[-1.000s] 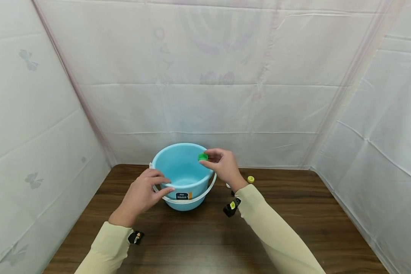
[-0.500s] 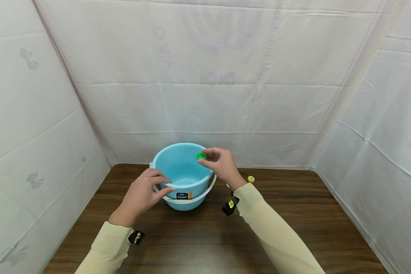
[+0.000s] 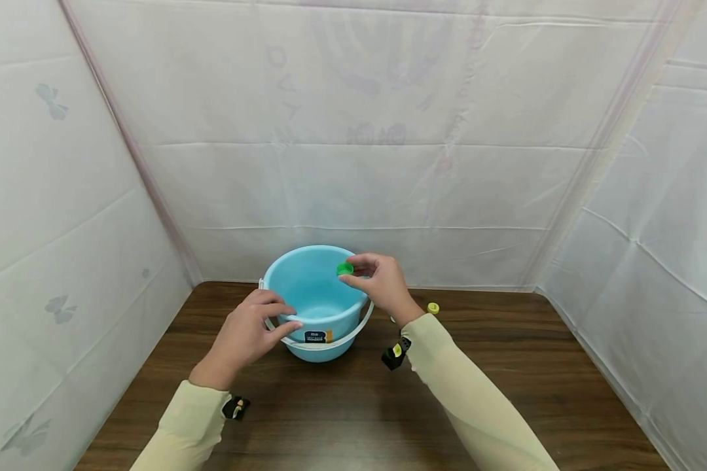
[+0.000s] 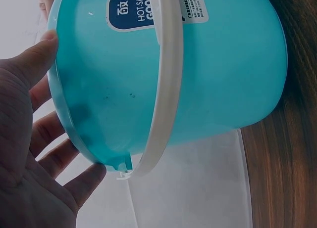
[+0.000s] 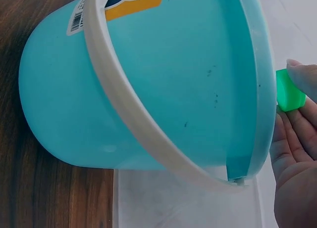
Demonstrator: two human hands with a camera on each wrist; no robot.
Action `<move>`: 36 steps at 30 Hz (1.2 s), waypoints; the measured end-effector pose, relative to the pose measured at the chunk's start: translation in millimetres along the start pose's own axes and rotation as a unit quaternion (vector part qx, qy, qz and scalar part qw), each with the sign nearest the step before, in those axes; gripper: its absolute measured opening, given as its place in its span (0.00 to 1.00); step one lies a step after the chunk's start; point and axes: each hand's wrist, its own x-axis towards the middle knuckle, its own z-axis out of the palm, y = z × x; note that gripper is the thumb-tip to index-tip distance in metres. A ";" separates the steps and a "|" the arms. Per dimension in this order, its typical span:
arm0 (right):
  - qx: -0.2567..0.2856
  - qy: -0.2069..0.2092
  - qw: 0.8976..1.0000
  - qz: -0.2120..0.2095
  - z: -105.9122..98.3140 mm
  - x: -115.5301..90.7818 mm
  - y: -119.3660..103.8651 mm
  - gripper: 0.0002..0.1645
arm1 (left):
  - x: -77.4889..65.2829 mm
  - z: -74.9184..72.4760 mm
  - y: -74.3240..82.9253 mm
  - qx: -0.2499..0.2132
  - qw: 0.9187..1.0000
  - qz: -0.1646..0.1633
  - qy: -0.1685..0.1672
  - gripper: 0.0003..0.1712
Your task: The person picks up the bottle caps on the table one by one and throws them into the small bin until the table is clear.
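A light blue plastic bucket [image 3: 321, 356] stands upright on the table, its white handle [image 4: 171, 79] hanging down across the front. My left hand [image 3: 249, 330] holds the near-left part of its rim, thumb outside and fingers over the inner side. Over the right part of the bucket's mouth, my right hand [image 3: 385, 284] pinches a green bottle cap [image 3: 344, 269] between thumb and fingers. The right wrist view shows this green cap [image 5: 291, 92] just beyond the rim, its hollow side partly visible. Inside the bucket, the visible part of the bottom is bare.
A yellow bottle cap [image 3: 433, 307] lies on the brown wooden table [image 3: 342, 418], right of the bucket. Beside the right wrist shows a small white thing [image 3: 392, 319], mostly covered. White sheeting [image 3: 353, 190] encloses the back and both sides.
My right hand, with the green cap, has shifted slightly left over the bucket. The left hand keeps its place on the rim, and the bucket has stayed put.
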 end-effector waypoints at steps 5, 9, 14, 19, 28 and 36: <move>0.001 -0.002 1.000 0.000 0.9 0.5 0.2 0.20 | -0.7 0.5 -0.2 0.001 1.000 0.000 0.002 0.14; -0.001 -0.007 1.000 0.008 0.9 1.9 1.7 0.25 | -0.7 0.5 -0.4 0.000 1.000 0.002 0.001 0.13; 0.000 -0.004 1.000 0.020 -1.0 2.0 2.6 0.28 | -1.1 0.4 -0.9 0.002 1.000 0.006 0.003 0.14; 0.003 0.001 1.000 0.020 -3.2 0.7 3.3 0.28 | -0.6 0.5 -0.9 0.004 1.000 0.004 0.002 0.14; 0.024 0.010 0.999 0.022 -6.8 -1.2 7.1 0.26 | -0.8 1.6 -0.9 0.003 1.000 0.004 0.008 0.13; 0.028 0.027 0.999 0.008 -13.8 -5.7 14.2 0.24 | -1.2 0.8 -1.3 0.006 1.000 0.003 0.003 0.13</move>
